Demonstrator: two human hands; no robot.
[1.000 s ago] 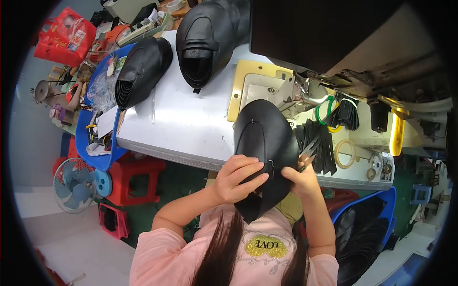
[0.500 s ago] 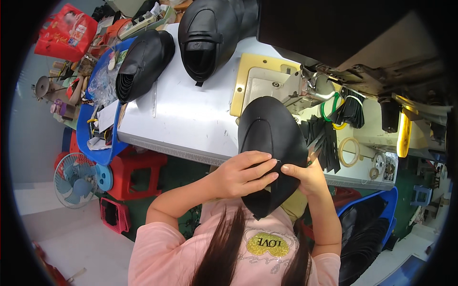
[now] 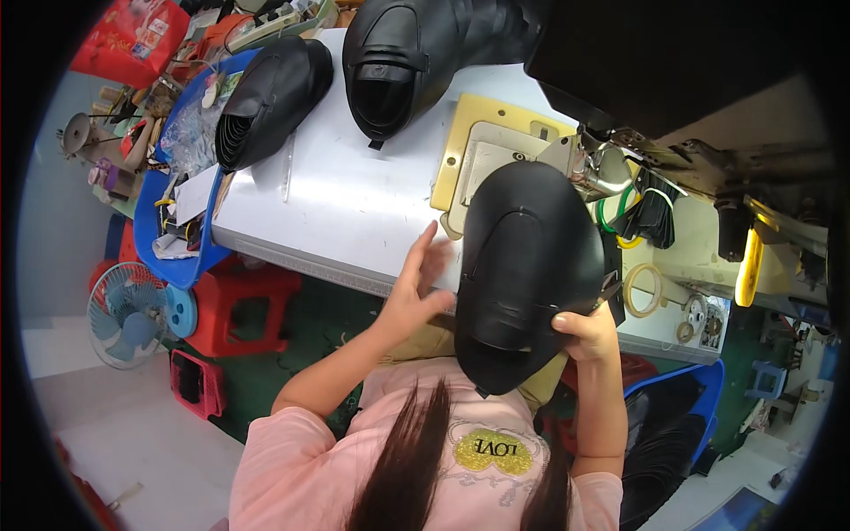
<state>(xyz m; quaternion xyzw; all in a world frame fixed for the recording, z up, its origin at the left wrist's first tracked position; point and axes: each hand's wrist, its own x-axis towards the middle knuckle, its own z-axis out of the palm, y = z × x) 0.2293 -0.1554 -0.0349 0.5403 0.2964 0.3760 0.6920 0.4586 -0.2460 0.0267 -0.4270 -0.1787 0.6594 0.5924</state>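
A black shoe upper (image 3: 531,265) is held up in front of my body, its toe end with the opening toward me. My right hand (image 3: 589,334) grips its right edge, thumb on top and fingers underneath. Beside those fingers, narrow pointed metal blades (image 3: 609,288) stick out, like those of small snips; the rest is hidden. My left hand (image 3: 420,288) is off the upper, a little to its left, fingers spread and nothing in them. Behind the upper, the sewing machine bed (image 3: 469,155) with its yellow surround is partly covered.
More black uppers (image 3: 385,66) lie stacked on the white table (image 3: 354,186), with another nested pile (image 3: 274,102) to the left. A cluttered blue bin (image 3: 186,265) hangs at the left edge, above a red stool (image 3: 239,310) and fan (image 3: 128,314). Black strips (image 3: 657,217) and a tape roll (image 3: 643,290) are at right.
My left hand has let go of the upper and moved left and up, its fingers opening. The upper has shifted slightly up and right in my right hand.
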